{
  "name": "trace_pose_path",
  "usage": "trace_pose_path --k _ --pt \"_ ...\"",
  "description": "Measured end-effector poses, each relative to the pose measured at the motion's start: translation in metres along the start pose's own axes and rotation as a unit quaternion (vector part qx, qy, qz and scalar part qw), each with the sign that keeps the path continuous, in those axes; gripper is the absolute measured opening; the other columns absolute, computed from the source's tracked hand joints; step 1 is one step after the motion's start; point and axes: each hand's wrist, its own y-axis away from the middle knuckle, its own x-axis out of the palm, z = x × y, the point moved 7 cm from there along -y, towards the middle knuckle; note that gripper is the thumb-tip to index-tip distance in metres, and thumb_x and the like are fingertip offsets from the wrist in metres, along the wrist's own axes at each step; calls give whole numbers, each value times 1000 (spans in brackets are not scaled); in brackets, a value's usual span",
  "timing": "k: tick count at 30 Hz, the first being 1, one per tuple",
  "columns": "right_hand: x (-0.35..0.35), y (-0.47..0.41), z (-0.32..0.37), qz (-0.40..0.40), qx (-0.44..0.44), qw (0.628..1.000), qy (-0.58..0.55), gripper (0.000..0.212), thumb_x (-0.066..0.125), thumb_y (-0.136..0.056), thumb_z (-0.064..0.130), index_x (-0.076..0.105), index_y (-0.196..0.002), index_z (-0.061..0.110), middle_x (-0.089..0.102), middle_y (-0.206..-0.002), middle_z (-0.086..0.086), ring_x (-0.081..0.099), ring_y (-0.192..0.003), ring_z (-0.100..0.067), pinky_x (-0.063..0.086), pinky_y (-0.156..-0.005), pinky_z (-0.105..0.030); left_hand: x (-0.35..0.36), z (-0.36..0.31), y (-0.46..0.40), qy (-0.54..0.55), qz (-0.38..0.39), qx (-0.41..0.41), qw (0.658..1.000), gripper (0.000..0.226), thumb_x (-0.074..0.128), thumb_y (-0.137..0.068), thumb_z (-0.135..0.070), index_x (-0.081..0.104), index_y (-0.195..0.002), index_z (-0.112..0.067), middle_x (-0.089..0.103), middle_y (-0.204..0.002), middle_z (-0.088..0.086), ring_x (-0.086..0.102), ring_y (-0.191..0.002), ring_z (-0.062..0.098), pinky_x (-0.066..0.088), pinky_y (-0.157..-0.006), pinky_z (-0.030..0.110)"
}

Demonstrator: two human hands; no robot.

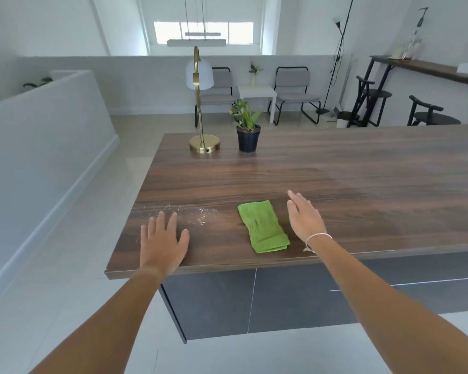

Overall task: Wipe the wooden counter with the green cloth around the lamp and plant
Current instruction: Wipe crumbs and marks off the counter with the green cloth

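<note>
A folded green cloth [263, 226] lies on the wooden counter [349, 184] near its front edge. My right hand [304, 215] hovers just right of the cloth, fingers straight and together, holding nothing. Flat on the counter's front left corner rests my left hand [162, 241], fingers spread. White dusty smears [192, 214] mark the wood just beyond my left hand. At the far left of the counter stand a brass lamp [203, 143] with a white shade and, to its right, a small plant in a dark pot [248, 136].
The counter's left edge drops to a pale tiled floor [97, 211]. Dark cabinet fronts [295, 298] sit under the counter. Beyond it are two grey chairs [295, 93], a white side table [257, 94] and black stools [427, 114] at the right.
</note>
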Motion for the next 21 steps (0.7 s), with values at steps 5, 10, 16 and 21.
trace_pose_path --k 5,10,16,21 --pt "-2 -6 -48 31 -19 979 200 48 24 -99 33 25 -147 27 18 -158 0 14 -145 -26 10 -118 -43 13 -112 -4 64 27 92 993 62 23 -89 -40 26 -145 -13 22 -156 14 17 -145 32 10 -119 43" --pt "3 -8 -55 21 -39 972 229 49 20 -99 35 20 -148 30 14 -159 2 10 -147 -25 7 -119 -42 58 -200 -11 46 87 122 988 56 27 -97 -33 18 -146 -8 13 -158 19 9 -146 32 4 -119 42" --pt "3 -12 -55 13 -45 971 235 50 19 -99 36 18 -148 30 12 -159 2 8 -147 -25 6 -119 -42 81 -212 -14 1 96 113 989 62 22 -97 -40 6 -149 -11 -1 -160 14 -3 -148 29 -2 -120 39" --pt "2 -13 -61 18 -41 967 250 49 19 -99 35 17 -148 30 13 -159 3 9 -147 -25 7 -119 -42 68 -173 -12 -1 85 113 990 57 21 -97 -37 6 -149 -17 0 -161 7 -2 -148 25 -1 -120 38"
